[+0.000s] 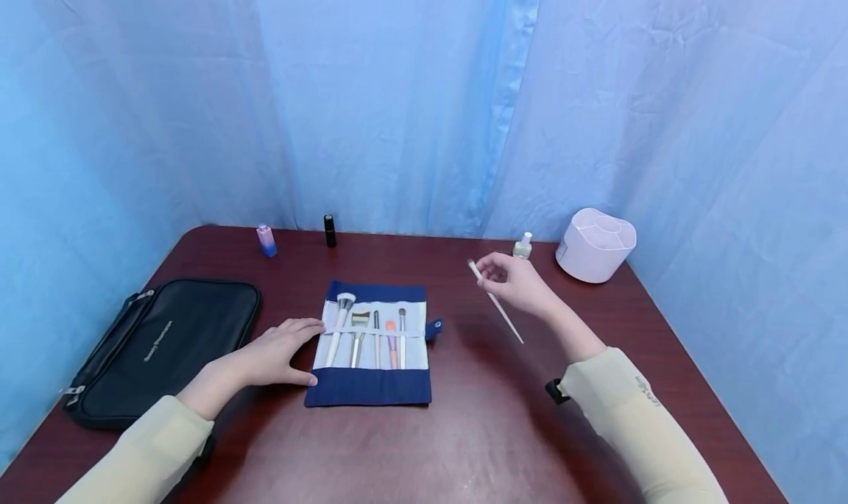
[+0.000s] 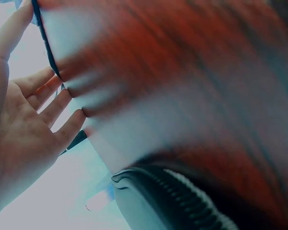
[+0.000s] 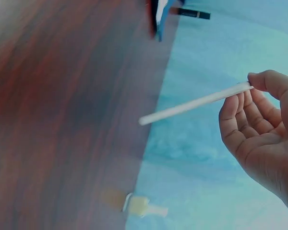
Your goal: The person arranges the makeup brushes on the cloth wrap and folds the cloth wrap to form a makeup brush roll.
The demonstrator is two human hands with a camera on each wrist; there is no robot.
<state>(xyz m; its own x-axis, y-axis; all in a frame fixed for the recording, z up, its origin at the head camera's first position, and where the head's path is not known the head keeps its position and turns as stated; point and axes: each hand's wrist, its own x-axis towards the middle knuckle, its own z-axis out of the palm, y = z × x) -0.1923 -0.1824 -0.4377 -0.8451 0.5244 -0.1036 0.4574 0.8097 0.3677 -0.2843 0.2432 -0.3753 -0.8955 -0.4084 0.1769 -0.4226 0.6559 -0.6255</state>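
Between thumb and fingers, my right hand pinches a slim white makeup brush near its bristle end, above the table to the right of the brush roll. Its handle slants down toward me, and the right wrist view shows its pale shaft. An unrolled navy and white brush roll lies mid-table, several brushes tucked under its strap, among them a fluffy white one and a pink one. With fingers extended, my left hand rests at the roll's left edge, fingertips and thumb touching it.
A black zip case lies at the left. Along the back stand a pink-blue bottle, a black tube, a nail polish bottle behind my right hand, and a white divided holder. Curtains hang close around the table.
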